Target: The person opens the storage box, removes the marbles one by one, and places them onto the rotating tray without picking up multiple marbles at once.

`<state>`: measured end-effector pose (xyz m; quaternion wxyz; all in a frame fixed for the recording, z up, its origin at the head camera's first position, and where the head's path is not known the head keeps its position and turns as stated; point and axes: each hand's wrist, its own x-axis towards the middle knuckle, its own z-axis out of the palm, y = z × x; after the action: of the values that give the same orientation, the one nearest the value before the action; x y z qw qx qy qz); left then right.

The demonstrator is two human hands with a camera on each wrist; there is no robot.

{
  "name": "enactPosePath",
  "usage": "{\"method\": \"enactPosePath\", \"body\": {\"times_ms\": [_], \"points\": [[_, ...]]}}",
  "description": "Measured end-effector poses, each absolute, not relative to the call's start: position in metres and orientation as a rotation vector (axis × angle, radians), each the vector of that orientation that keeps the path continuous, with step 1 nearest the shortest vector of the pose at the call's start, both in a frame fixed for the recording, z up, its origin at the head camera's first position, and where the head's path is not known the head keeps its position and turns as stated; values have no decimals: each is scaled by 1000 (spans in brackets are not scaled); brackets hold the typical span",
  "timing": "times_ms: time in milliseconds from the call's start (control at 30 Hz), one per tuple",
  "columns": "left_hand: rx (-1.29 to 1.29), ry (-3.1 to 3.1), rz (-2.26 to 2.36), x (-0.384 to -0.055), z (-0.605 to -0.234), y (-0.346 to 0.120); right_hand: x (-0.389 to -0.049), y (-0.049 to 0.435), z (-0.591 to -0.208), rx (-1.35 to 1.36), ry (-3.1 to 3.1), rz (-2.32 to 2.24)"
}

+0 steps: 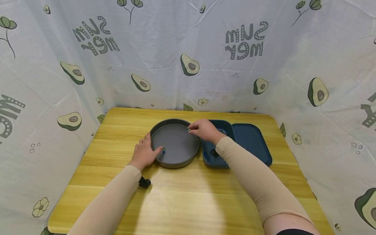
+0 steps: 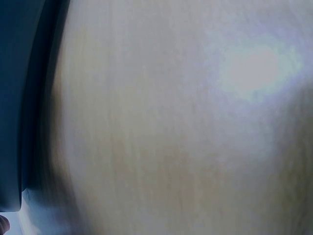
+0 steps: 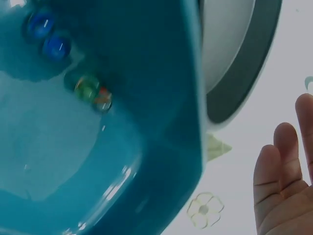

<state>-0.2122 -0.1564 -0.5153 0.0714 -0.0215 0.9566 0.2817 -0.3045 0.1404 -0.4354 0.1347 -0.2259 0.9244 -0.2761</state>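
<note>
A round dark grey pan (image 1: 179, 143) stands on the table, and a few small marbles (image 1: 163, 150) lie in it near its left side. My left hand (image 1: 144, 153) rests against the left rim of the pan, its fingers extended along the outside and its thumb reaching inside beside the marbles. Over the pan's right rim, my right hand (image 1: 205, 130) pinches a small greenish marble (image 1: 189, 130) between thumb and fingertips. Right of the pan sits a blue container (image 1: 215, 164), partly covered by my right forearm. Several blue and green marbles (image 3: 56, 48) show inside it in the right wrist view.
A flat blue lid (image 1: 249, 140) lies against the container's right side. Near my left wrist is a small black object (image 1: 144, 182), partly hidden by the sleeve. A printed curtain (image 1: 164, 65) hangs behind and beside the wooden table (image 1: 182, 202).
</note>
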Motion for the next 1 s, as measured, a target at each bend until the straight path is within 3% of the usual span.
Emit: {"method": "enactPosePath", "body": {"times_ms": [1000], "points": [[-60, 2874, 844, -212, -513, -154, -279, 96, -446, -792, 2591, -883]]}}
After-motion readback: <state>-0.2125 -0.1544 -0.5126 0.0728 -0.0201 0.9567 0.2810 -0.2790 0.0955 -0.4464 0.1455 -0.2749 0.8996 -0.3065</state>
